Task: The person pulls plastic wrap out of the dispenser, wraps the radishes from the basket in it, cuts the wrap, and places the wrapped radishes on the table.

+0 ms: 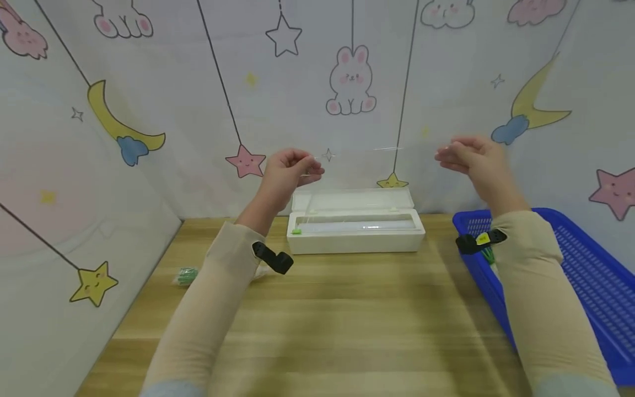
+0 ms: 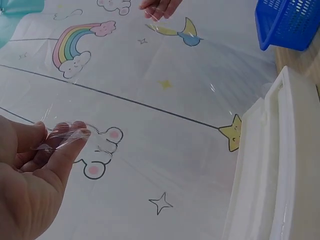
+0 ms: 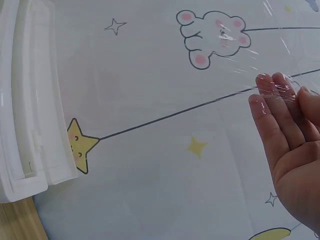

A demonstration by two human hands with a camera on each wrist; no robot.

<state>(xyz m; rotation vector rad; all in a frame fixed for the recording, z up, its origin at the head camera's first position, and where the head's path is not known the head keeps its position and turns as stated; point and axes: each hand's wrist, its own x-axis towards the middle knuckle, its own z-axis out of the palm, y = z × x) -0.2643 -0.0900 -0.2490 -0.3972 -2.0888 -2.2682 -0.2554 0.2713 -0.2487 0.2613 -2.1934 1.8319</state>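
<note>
A clear sheet of plastic wrap (image 2: 212, 89) stretches between my hands above a white wrap dispenser box (image 1: 355, 243). My left hand (image 1: 291, 172) pinches one upper corner of the film between thumb and fingers; the film bunches over those fingertips in the left wrist view. Over to the right, my right hand (image 1: 473, 165) pinches the other corner with its thumb against the fingers, as the right wrist view shows. The box lid (image 1: 352, 199) stands raised at the back, and a white roll (image 1: 357, 226) lies inside. A small green slider (image 1: 296, 231) sits at the box's left end.
A blue plastic basket (image 1: 550, 215) stands on the right of the wooden table (image 1: 347, 331), partly behind my right forearm. Left of the box, a green item in clear wrapping (image 1: 186, 276) lies by my left forearm. A patterned curtain (image 1: 198, 182) hangs behind the table.
</note>
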